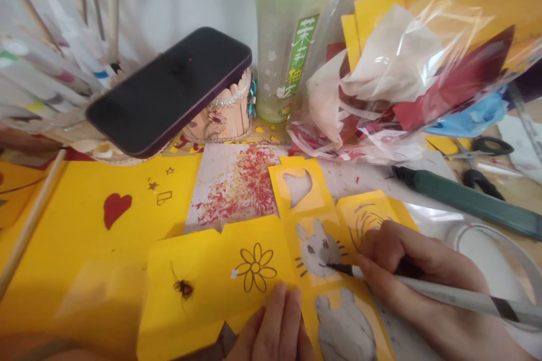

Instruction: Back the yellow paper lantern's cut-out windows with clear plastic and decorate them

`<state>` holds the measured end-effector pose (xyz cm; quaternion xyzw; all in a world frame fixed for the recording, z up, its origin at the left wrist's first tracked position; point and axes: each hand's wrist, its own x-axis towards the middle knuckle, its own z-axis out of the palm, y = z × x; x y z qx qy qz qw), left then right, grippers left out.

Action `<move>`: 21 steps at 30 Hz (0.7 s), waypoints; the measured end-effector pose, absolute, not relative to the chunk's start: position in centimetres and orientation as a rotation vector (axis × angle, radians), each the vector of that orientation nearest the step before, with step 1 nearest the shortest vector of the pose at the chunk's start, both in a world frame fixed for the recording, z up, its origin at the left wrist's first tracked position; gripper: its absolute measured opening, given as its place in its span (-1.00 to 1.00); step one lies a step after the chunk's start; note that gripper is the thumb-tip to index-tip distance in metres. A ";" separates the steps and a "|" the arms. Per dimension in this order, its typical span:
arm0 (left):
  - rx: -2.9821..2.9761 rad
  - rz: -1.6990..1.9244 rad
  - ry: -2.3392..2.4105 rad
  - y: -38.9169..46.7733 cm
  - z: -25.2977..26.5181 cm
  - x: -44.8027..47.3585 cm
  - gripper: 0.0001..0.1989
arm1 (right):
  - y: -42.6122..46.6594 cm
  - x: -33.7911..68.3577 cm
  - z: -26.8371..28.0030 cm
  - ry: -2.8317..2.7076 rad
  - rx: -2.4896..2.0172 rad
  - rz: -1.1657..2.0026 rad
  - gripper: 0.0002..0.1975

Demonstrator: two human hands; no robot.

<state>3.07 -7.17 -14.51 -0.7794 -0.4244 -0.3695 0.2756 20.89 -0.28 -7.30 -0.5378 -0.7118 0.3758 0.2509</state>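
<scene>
My right hand (419,271) is closed round a white marker (457,294), its black tip touching the lower part of a grey cat face (315,245) with drawn eyes and whiskers. This face shows in a cut-out window of a yellow paper piece (212,251). At the bottom middle, my left hand (275,330) rests with its fingers stretched flat on the yellow paper. Left of these fingers are a drawn flower (255,268) and a dark spider-like figure (184,289). An animal-shaped cut-out (347,327) shows below the cat face, a bird-like one (297,186) above.
A black phone (173,90) leans on a decorated holder. Behind stand pens and a green-topped bottle (279,39). Rightward lie a clear bag of paper scraps (389,67), a green cutter (470,197), scissors (486,149) and a tape roll (525,259). A stick (31,225) lies left.
</scene>
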 end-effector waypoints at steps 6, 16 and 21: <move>-2.129 -1.007 -1.157 -7.3 -14.3 3.4 -0.79 | -0.4 21.0 -7.2 -1.847 -1.481 1.015 -0.73; -2.150 -0.959 -1.106 -6.9 -14.0 3.1 -0.78 | -0.2 20.9 -7.0 -1.896 -1.440 1.122 -0.70; -2.144 -0.980 -1.137 -7.0 -14.0 3.2 -0.75 | -0.5 21.0 -7.2 -1.947 -1.463 1.216 -0.71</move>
